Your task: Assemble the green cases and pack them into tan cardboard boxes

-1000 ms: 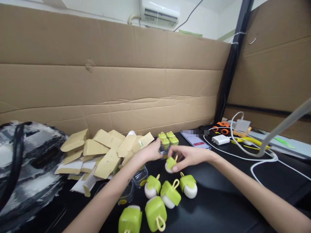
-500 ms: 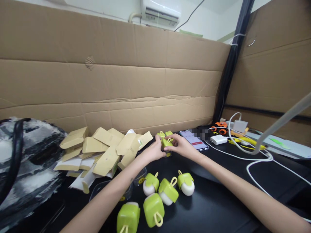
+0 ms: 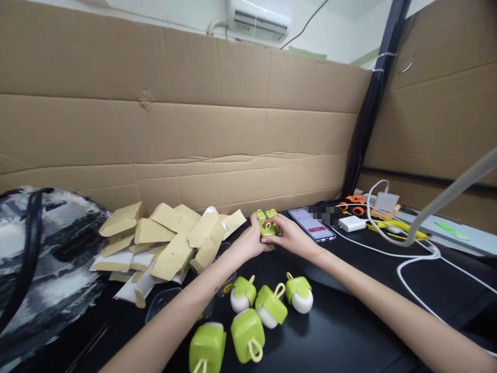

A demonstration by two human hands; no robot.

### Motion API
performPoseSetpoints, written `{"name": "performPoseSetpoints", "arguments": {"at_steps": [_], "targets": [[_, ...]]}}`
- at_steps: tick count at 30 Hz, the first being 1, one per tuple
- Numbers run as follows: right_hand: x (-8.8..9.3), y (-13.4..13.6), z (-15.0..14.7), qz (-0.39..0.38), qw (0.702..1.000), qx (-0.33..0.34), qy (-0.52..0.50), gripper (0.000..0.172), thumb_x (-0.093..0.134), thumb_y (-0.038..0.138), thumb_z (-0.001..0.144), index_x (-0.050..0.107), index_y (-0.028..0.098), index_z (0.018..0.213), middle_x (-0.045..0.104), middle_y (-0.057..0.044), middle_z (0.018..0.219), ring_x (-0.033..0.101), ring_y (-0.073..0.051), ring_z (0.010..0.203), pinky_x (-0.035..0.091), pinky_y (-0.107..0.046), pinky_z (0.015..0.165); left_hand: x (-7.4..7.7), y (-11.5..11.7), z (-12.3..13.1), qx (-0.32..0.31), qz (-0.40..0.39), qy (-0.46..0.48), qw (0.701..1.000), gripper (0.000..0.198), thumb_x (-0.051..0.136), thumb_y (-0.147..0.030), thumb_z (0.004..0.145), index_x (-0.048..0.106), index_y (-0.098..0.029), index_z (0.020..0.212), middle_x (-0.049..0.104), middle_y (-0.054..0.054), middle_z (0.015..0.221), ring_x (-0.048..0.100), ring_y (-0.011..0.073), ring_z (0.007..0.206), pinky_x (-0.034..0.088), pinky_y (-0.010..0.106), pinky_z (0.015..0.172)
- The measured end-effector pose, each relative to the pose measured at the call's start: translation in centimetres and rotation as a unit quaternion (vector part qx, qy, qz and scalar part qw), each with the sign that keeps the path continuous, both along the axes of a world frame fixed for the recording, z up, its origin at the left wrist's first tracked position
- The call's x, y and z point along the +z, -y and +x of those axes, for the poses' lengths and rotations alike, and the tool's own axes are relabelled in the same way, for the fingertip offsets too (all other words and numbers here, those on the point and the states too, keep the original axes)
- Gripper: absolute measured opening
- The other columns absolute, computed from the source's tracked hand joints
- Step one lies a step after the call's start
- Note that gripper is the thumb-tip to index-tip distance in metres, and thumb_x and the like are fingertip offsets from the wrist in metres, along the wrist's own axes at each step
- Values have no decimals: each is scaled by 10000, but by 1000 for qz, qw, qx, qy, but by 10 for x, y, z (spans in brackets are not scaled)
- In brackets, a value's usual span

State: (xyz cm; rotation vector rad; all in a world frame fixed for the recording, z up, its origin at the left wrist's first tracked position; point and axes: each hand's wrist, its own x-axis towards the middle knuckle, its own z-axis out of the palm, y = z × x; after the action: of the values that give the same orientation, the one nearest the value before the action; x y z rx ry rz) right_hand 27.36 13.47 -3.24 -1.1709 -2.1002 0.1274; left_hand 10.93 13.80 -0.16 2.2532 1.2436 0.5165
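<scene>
At the far side of the black table, my left hand [image 3: 255, 239] and my right hand [image 3: 285, 234] close from both sides around a small lime-green case [image 3: 267, 228] with a yellow loop. Two similar green pieces [image 3: 271, 213] show just behind it. Below my fingers, a bit of a yellow sticker shows; what it is on is mostly hidden. Nearer to me, between my forearms, lie several green cases with white rounded bodies, among them a tilted one [image 3: 271, 306] and one with its loop toward me [image 3: 247, 336].
Flattened cardboard boxes [image 3: 173, 248] pile up at left, beside a black-and-white bag [image 3: 58, 269]. Clear plastic tubs [image 3: 165, 301] sit partly under my left forearm. A phone [image 3: 311, 225], a white charger [image 3: 351, 224] and loose cables lie at right. Cardboard walls [image 3: 217, 129] enclose the table.
The view has shifted slightly, so everything sits a little to the right. Both hands stay around the green case, with hardly any movement.
</scene>
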Motion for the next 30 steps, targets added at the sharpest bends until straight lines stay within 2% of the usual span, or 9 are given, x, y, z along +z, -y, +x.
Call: {"name": "performPoseSetpoints", "arguments": {"at_steps": [10,19,23,27,30], "targets": [[0,-1,0,1,1000,-23,19,235,582,330,934,598,160,1097,630,-60,1076,636,-184,883,541,-373,762,1,-2,1,9,-11,-25,1000,314,602,-255,921,547,-164,1216,602,90,1208,637,238,997,540,442,837],[7,6,9,-24,995,36,88,242,592,309,929,598,164,1123,610,-74,1166,621,-215,988,524,-422,838,0,0,0,24,8,-92,995,304,598,-275,924,556,-162,1203,610,87,1190,639,233,983,543,437,827],[9,6,9,-33,993,37,110,243,588,303,932,598,170,1136,604,-77,1190,610,-226,1026,509,-442,871,0,-2,-1,15,15,-119,993,300,599,-286,924,564,-161,1195,611,86,1188,636,236,992,540,442,834],[15,12,7,-52,993,15,108,266,588,309,931,584,171,1158,597,-78,1195,609,-227,1023,509,-443,865,10,3,-1,0,10,-155,988,302,598,-293,925,565,-162,1195,609,87,1192,632,239,1000,537,445,839],[33,27,13,-77,992,1,97,301,583,346,924,570,164,1163,602,-87,1164,611,-222,974,501,-421,839,28,13,-7,-13,0,-190,982,320,596,-309,924,556,-164,1207,598,91,1212,625,245,1016,527,453,852]]}}
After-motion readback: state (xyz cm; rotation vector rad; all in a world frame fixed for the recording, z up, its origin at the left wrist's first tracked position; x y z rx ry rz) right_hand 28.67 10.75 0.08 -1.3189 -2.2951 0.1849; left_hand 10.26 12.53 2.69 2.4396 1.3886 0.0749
